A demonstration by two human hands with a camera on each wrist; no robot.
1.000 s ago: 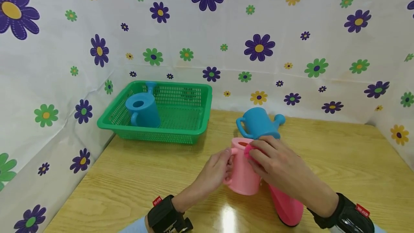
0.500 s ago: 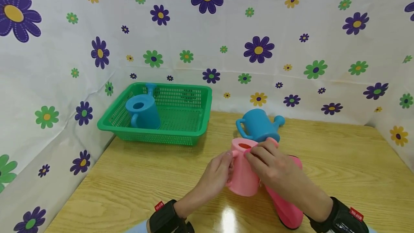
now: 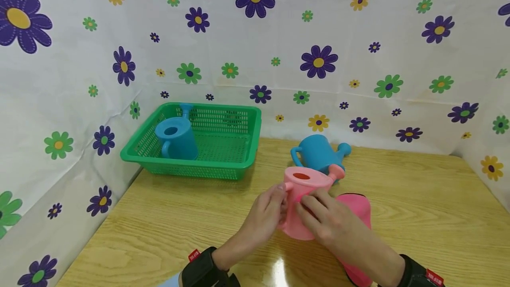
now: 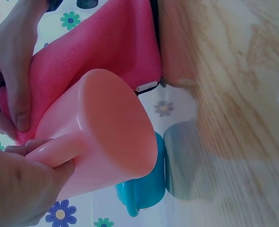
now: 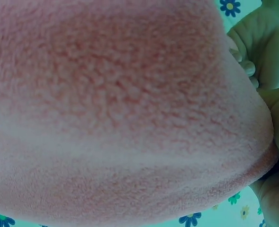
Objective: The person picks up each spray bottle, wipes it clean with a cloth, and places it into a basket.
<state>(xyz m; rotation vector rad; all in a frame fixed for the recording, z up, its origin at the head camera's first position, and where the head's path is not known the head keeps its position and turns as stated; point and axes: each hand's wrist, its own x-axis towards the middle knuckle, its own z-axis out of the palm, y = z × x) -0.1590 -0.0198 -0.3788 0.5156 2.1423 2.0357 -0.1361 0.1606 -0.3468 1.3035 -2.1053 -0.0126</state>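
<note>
Head view: the worktop (image 3: 191, 216) bears a green basket (image 3: 219, 163); to its right, a pink cloth (image 3: 358, 209) touches a paler pink watering can (image 3: 299, 188), its handle (image 4: 58, 150) wrapped by the left grip (image 3: 263, 214); the right grip (image 3: 334, 221) pinches the cloth.

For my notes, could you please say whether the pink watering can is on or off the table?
Off the table: the left wrist view shows the underside of the pink watering can, with a gap beneath.

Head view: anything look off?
The blue watering can behind the pink one looks tipped onto its side: no top opening shows, unlike on the upright can in the basket. No spill visible.
</note>
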